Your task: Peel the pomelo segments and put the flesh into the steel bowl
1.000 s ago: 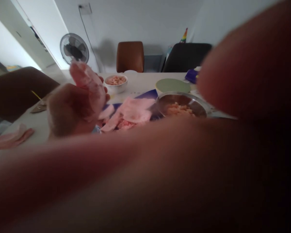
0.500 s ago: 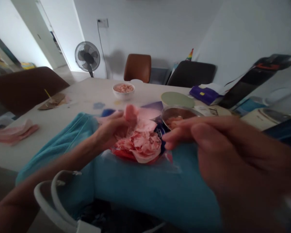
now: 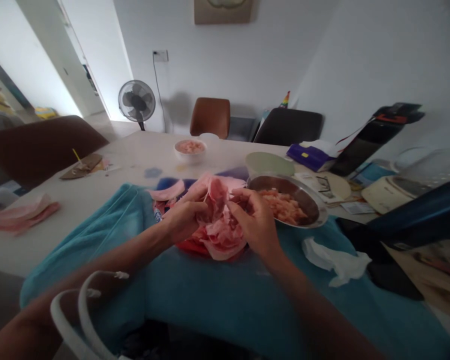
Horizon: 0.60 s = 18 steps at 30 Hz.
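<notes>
Head view: the left hand point(image 3: 183, 216) is gripping a pink piece point(image 3: 217, 191) over a heap of pink scraps point(image 3: 223, 241), the right hand point(image 3: 258, 222) is pinching its edge, and a metal bowl point(image 3: 308, 201) is sitting nearby

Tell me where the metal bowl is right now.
In the head view, the metal bowl sits right of centre, beside the right hand and just in front of the green disc.

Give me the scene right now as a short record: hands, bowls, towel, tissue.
left hand: holds a pink piece
right hand: at the same piece, grip unclear
below hands: pink scraps
metal bowl: right of scraps, holds pink bits
white bowl: farther back, filled
towel: blue
tissue: on towel, right side
</notes>
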{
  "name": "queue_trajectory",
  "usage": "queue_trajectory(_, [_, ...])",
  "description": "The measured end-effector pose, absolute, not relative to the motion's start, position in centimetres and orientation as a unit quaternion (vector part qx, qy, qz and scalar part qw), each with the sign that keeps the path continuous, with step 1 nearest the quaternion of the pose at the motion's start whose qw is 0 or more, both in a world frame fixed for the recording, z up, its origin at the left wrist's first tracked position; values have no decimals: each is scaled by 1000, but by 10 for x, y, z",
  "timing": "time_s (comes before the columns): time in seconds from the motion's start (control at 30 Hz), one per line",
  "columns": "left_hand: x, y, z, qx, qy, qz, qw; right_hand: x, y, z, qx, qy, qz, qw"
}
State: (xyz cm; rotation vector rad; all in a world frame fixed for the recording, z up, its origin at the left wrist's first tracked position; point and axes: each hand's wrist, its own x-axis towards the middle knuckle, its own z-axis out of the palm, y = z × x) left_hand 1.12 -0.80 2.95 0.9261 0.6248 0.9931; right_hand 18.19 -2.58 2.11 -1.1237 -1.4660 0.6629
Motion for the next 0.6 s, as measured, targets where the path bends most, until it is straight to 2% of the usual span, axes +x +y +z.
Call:
queue_trajectory(0.2, [10,-10,22,439,287,490,696,168,-29,20,-473,-683,192,523])
queue_trajectory(0.5, [5,-13,-1,520,334,477,625,160,-18,4,-504,-726,155,442])
queue_trajectory(0.6, [5,-10,-11,560,338,480,584,160,-16,-4,-495,-746,72,440])
